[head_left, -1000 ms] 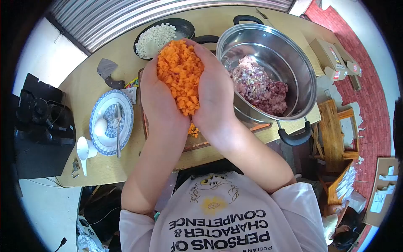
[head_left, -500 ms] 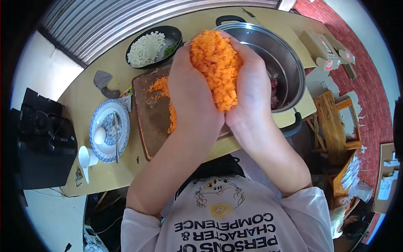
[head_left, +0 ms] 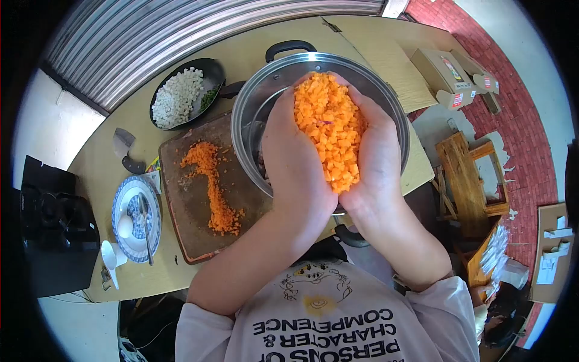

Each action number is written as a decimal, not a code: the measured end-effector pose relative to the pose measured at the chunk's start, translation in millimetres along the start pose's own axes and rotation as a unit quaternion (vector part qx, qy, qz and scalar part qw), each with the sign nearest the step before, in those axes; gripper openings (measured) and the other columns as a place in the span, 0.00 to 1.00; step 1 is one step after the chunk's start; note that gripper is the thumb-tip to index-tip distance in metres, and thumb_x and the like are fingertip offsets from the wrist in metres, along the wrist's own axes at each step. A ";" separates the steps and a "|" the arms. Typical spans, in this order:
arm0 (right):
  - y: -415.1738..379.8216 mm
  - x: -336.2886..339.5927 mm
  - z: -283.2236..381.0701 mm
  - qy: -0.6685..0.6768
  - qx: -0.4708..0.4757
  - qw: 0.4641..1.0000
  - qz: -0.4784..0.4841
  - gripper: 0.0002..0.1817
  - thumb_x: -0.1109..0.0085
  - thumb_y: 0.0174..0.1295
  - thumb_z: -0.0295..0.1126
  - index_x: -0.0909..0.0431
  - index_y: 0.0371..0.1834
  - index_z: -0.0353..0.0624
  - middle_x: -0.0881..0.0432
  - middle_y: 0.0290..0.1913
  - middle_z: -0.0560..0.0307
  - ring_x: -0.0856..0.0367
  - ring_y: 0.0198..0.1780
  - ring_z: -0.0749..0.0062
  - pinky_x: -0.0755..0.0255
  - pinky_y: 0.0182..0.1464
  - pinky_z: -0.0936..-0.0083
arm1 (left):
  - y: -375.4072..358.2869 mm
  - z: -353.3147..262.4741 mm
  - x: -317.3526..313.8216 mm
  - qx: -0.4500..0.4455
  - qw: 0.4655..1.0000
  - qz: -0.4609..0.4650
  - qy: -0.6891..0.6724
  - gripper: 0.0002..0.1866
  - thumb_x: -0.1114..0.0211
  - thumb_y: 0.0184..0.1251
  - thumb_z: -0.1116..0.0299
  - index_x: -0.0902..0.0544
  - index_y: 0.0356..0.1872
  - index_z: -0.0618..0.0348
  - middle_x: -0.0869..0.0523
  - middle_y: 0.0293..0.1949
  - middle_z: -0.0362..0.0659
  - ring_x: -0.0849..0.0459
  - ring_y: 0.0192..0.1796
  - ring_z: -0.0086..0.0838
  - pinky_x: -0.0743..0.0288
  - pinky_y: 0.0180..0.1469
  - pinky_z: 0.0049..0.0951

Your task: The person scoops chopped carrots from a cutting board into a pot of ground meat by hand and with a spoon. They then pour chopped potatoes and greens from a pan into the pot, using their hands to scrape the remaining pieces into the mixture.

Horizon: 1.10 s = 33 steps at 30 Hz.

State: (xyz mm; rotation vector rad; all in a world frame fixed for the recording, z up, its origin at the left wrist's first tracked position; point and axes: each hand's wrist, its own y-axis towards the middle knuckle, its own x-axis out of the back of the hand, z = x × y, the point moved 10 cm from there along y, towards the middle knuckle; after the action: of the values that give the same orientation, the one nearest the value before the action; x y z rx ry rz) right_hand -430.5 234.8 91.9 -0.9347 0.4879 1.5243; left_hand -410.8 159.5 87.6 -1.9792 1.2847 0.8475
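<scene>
My left hand (head_left: 295, 163) and my right hand (head_left: 377, 157) are cupped together around a heap of diced carrots (head_left: 330, 130). Both hands are over the large steel pot (head_left: 241, 130), whose inside they partly cover. Some dark contents show low in the pot beside my left hand, too hidden to name. To the left of the pot, a brown cutting board (head_left: 187, 226) carries leftover orange bits (head_left: 214, 187). My fingertips are mostly hidden behind the carrots.
A black frying pan (head_left: 215, 71) holds white cubes and chopped greens. Farther left are a cleaver (head_left: 128, 151), a blue-patterned plate (head_left: 123, 196) with an egg (head_left: 125, 226) and spoon, and a white scoop (head_left: 111, 259). Cardboard boxes (head_left: 443, 75) stand at the right; another person is partly visible lower right.
My cupped hands have moved from the side of the pot to over it, carrying the diced carrots. The view has shifted, and more of the cutting board shows.
</scene>
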 end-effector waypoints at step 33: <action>46.4 25.9 16.1 -0.282 -0.031 0.958 0.049 0.14 0.56 0.73 0.30 0.20 0.50 0.37 0.19 0.52 0.55 0.24 0.58 0.70 0.33 0.65 0.70 | 40.6 8.9 26.3 0.124 0.974 -0.075 0.175 0.18 0.49 0.74 0.63 0.21 0.55 0.63 0.17 0.51 0.43 0.23 0.58 0.30 0.33 0.65 0.38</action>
State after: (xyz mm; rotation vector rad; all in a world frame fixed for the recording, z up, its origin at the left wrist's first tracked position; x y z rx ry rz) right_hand -478.2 254.4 71.4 -0.4867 0.0728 1.8142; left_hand -441.8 139.1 55.3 -2.0458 1.3364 0.2549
